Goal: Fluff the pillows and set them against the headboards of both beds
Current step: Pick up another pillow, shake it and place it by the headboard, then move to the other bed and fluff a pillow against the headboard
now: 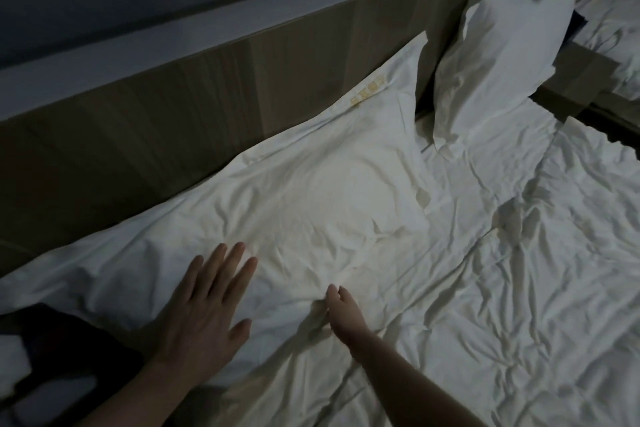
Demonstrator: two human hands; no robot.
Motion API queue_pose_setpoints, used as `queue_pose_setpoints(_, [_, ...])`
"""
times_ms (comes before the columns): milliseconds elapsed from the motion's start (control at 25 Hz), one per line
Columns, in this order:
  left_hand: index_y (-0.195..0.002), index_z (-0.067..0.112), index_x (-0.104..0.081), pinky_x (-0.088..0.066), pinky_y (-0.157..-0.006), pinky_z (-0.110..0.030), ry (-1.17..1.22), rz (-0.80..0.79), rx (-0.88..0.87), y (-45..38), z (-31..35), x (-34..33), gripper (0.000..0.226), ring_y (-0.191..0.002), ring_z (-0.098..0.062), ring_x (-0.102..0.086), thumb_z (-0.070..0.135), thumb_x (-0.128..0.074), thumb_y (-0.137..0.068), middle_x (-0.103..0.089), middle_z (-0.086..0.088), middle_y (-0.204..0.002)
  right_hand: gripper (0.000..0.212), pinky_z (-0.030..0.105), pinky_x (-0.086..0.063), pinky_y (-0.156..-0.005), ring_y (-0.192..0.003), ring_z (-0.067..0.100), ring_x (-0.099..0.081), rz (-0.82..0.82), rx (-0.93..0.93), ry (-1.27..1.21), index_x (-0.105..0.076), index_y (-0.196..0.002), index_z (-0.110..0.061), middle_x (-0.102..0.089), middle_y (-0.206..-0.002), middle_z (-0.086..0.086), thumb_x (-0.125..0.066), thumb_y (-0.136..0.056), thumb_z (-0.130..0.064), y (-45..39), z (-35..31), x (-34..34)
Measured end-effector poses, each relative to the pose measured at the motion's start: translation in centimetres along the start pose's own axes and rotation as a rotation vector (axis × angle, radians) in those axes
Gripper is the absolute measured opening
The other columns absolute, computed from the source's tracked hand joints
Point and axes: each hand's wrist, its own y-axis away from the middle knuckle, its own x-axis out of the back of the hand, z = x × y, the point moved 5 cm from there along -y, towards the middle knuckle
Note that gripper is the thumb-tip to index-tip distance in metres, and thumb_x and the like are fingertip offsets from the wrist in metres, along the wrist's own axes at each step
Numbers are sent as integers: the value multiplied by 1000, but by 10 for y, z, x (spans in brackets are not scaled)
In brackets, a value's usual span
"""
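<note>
Task judged roughly midway on this bed. Far pillow [498,59] already stood upright against the wooden headboard [214,80], plumped and leaning on it. Near pillow [304,191] lay flat, its long edge touching the headboard's foot, creased and sunken in the middle; not yet fluffed or raised. Left hand [204,308] spread flat on the near pillow's lower corner, fingers straight, gripping nothing. Right hand [341,310] at the pillow's lower edge, fingers curled down into the fabric; whether pinching cloth or merely pressing, impossible to tell from this angle. Rumpled duvet [485,270] beside the pillows. Second bed [620,45] barely glimpsed at the far right with white bedding; its pillows' state unreadable, so presumably left to do.
</note>
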Motion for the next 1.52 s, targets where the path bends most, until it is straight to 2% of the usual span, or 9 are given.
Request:
queue_pose_setpoints(160, [-154,14,-47,-33,-119,-57,71,-149,99,31,-7,17,98,-150,-39,-36,41,-73,-64,-35,-15,-165,62,37,-44,-114,-137,25,-56,-47,34,198,-40,-157,-18,-55,-153,9,-55,-102,-43,58,1,25])
queue_pose_setpoints(240, [-141,14,-60,-40,-114,-52,160,-247,165,53,-8,32,84,-142,-38,-46,41,-68,-62,-47,-15,-157,59,40,-45,-114,-136,23,-56,-57,71,196,-42,-156,-22,-54,-153,6,-56,-102,-42,104,2,37])
queue_pose_setpoints(360, [-133,14,-67,-44,-113,-40,347,-311,223,84,1,61,72,-136,-31,-55,47,-55,-70,-58,-11,-148,54,27,-42,-103,-134,19,-57,-66,119,167,-47,-154,-23,-55,-151,2,-56,-102,-37,169,12,57])
queue_pose_setpoints(600, [-125,19,-69,-45,-105,-24,723,-130,172,169,63,163,65,-126,-16,-61,56,-53,-74,-58,3,-142,37,9,-46,-85,-128,11,-61,-4,284,74,-60,-139,-33,-64,-138,-14,-62,-101,-32,324,32,118])
queue_pose_setpoints(800, [-125,23,-69,-27,-100,3,875,-62,77,259,138,255,64,-125,1,-54,59,-57,-74,-56,14,-138,34,15,-48,-95,-129,-2,-58,44,416,-12,-63,-134,-39,-64,-136,-22,-63,-101,-29,468,61,178])
queue_pose_setpoints(1000, [-120,24,-69,-30,-103,1,994,9,-68,336,202,321,39,-126,16,-49,35,-76,-83,-62,12,-133,30,25,-48,-106,-129,-8,-55,68,460,-52,-66,-126,-47,-67,-132,-17,-63,-101,-31,595,122,216])
queue_pose_setpoints(1080, [-119,26,-69,-33,-105,-3,1034,-13,-120,360,223,335,37,-128,12,-51,32,-77,-83,-62,15,-135,30,27,-47,-108,-129,-8,-56,98,463,-90,-66,-126,-49,-68,-133,-18,-63,-101,-31,635,147,225])
queue_pose_setpoints(1360, [-120,31,-68,-42,-107,-26,1165,-211,-314,401,284,349,42,-135,-5,-54,48,-65,-82,-59,17,-140,33,28,-49,-107,-131,-2,-59,268,399,-319,-70,-125,-40,-68,-135,-15,-63,-102,-18,729,240,230])
queue_pose_setpoints(1520, [-120,32,-68,-46,-110,-36,1199,-343,-373,445,316,329,40,-133,-9,-57,45,-67,-83,-62,15,-137,34,27,-50,-104,-130,-2,-60,320,333,-394,-69,-128,-38,-69,-134,-15,-63,-99,-23,776,301,220])
